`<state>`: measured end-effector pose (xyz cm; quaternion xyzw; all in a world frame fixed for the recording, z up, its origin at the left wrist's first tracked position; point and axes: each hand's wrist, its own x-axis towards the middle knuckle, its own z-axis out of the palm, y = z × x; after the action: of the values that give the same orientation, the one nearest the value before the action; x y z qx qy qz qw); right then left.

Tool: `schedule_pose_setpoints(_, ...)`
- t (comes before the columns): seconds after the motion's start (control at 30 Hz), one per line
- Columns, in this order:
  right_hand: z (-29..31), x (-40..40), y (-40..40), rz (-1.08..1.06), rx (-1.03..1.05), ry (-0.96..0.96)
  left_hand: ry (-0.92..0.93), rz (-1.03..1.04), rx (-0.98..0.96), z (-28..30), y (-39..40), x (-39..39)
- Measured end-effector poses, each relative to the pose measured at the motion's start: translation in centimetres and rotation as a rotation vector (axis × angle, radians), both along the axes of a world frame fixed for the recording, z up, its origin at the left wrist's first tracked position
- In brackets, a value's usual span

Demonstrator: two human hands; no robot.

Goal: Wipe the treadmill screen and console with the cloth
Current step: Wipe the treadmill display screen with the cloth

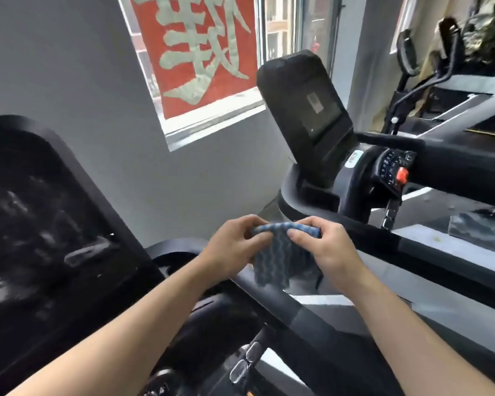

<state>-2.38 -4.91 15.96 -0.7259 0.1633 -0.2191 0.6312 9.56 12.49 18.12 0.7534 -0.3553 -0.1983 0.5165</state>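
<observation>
A blue cloth (277, 258) with a wavy pattern hangs between both hands at the frame's centre. My left hand (232, 250) pinches its upper left edge and my right hand (323, 247) pinches its upper right edge. The near treadmill's big dark screen (37, 212) fills the left side, smeared and reflective. Its console (212, 332) and black handrail (272, 298) lie below the hands. Neither hand touches the screen.
A second treadmill stands to the right, with an upright black screen (306, 110), a keypad and a red stop button (402, 175). A window with a red banner (200, 50) is set in the grey wall behind. More gym machines (429, 70) stand at the far right.
</observation>
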Motion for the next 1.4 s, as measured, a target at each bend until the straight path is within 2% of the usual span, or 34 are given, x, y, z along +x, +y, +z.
schedule_pose_setpoints(0.3, 5.7, 9.1, 8.3, 0.276, -0.13, -0.188, -0.073, 0.285, -0.101, 5.9, 11.6, 3.0)
schedule_pose_setpoints(0.57, 8.1, 15.2, 16.6, 0.485, -0.169, -0.336, -0.123, 0.575, -0.147, 8.8, 20.2, 2.3)
schedule_pose_setpoints(0.8, 8.7, 16.6, 22.4, 0.53, -0.291, -0.415, -0.188, 0.783, -0.102, 10.0, 25.4, 1.0)
schedule_pose_setpoints(1.0, 7.8, 16.2, 26.9, 0.551, -0.436, -0.578, -0.178, 0.798, -0.078, 10.6, 28.3, 1.6)
schedule_pose_setpoints(1.13, 6.2, 16.0, 29.1, 0.611, -0.644, -0.557, -0.188, 0.777, -0.017, 10.7, 29.8, 3.2)
schedule_pose_setpoints(1.3, 4.9, 17.3, 32.0, 0.421, -0.82, -0.627, -0.108, 0.696, -0.066, 11.2, 31.9, 4.9)
schedule_pose_setpoints(1.4, 4.5, 18.2, 33.4, 0.365, -0.81, -0.63, -0.049, 0.613, -0.098, 11.2, 33.1, 6.3)
